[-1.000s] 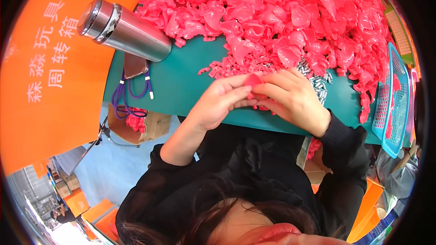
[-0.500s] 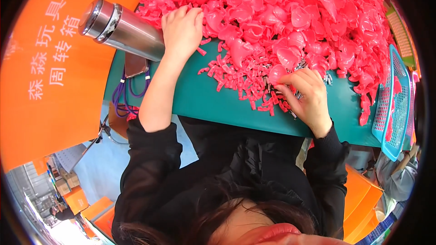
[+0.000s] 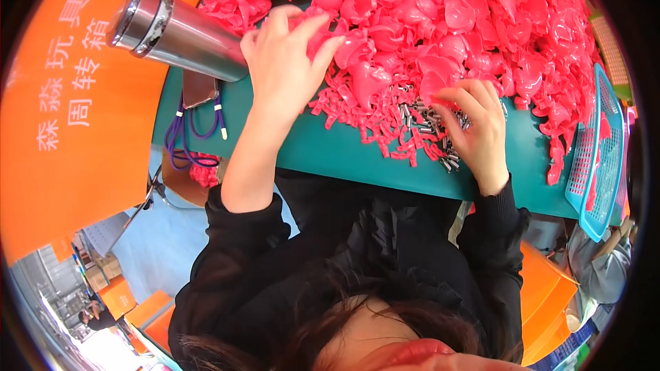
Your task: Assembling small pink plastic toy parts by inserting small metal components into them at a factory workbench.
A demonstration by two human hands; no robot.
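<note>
My left hand point(image 3: 289, 62) is over the left edge of a heap of glossy pink plastic pieces point(image 3: 454, 14), fingers spread apart. Pink shows between its thumb and fingers; whether any piece touches the palm is hidden. On the right, my right hand point(image 3: 481, 127) has thumb and forefinger brought together on a small pink strip point(image 3: 440, 101). Beneath those fingertips lie small silvery metal parts point(image 3: 419, 117), partly covered by the hand. Beside them are many short pink strips point(image 3: 364, 120), scattered along the near side of the heap.
A steel flask point(image 3: 192, 38) lies tilted left of my left hand, near a brown phone-like object point(image 3: 199, 89) and a purple cord point(image 3: 180, 139). The green tabletop point(image 3: 323, 158) runs along my front. Blue baskets point(image 3: 597, 178) stand at the right edge, an orange box point(image 3: 69, 110) at left.
My left hand has moved right and its fingers have spread. My right hand has shifted slightly right, uncovering more metal parts, and a pink strip now shows at its fingertips.
</note>
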